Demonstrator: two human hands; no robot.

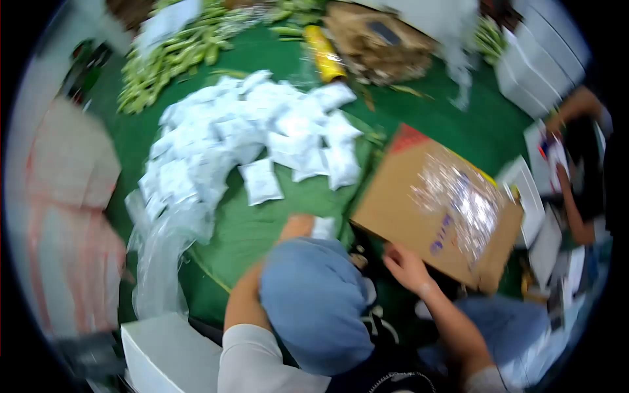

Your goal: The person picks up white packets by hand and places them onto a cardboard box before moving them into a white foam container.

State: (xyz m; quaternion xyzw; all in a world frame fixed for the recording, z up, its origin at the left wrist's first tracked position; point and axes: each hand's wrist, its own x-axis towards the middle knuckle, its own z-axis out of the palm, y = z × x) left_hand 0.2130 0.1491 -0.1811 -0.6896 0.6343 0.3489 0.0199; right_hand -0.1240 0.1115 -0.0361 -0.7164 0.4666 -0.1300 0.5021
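Note:
My left hand (298, 226) is beyond my raised knee, its fingers mostly hidden and blurred. A small white packet (323, 228) shows right at the hand and appears to be held in it. My right hand (406, 267) hangs just below the near edge of a cardboard box (386, 190), thumb and fingers slightly apart, with nothing seen in it. Many more white packets (229, 134) lie heaped on a green cushion-like sack (252, 239) in front of me. One packet (261, 181) rests apart on the near side of the heap.
Clear plastic film (164, 262) trails at the left beside a white foam box (167, 357). Green vegetables (177, 56), a yellow roll (323, 54) and brown paper (373, 42) lie at the back. Another person's hands (557, 141) work at the right among white foam boxes (540, 62).

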